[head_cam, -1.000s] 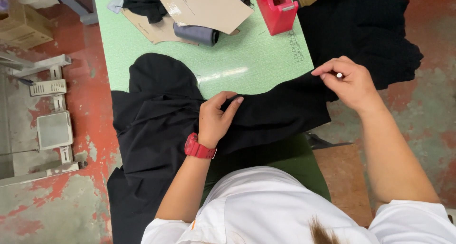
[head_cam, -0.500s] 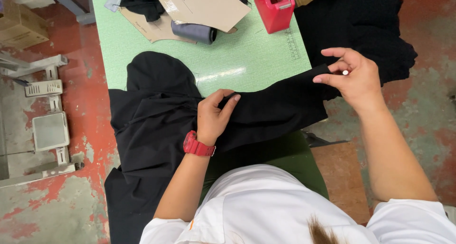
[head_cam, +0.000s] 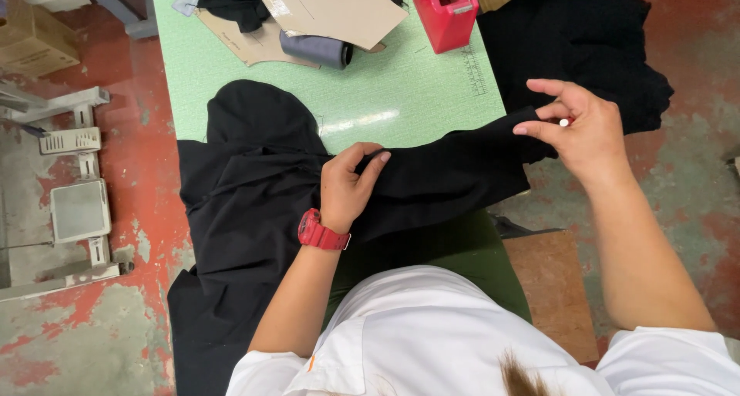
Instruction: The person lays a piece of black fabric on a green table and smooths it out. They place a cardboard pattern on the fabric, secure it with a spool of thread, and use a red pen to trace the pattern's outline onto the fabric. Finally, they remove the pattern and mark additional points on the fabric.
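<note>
A worker's left hand (head_cam: 347, 186) pinches a fold of black garment (head_cam: 254, 203) spread on a green cutting table (head_cam: 401, 95); the right hand (head_cam: 578, 126) grips its far end, holding white chalk (head_cam: 564, 122). Beyond: cardboard patterns (head_cam: 331, 6), red tape dispenser (head_cam: 443, 10).

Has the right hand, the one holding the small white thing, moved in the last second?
Yes. The right hand has shifted right, off the green table edge.

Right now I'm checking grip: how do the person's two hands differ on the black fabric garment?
The left hand wears a red watch and presses the black fabric garment mid-table. The right hand is bare-wristed, pinching the garment's end at the green table edge while holding a small white piece. Both grip the garment.
</note>
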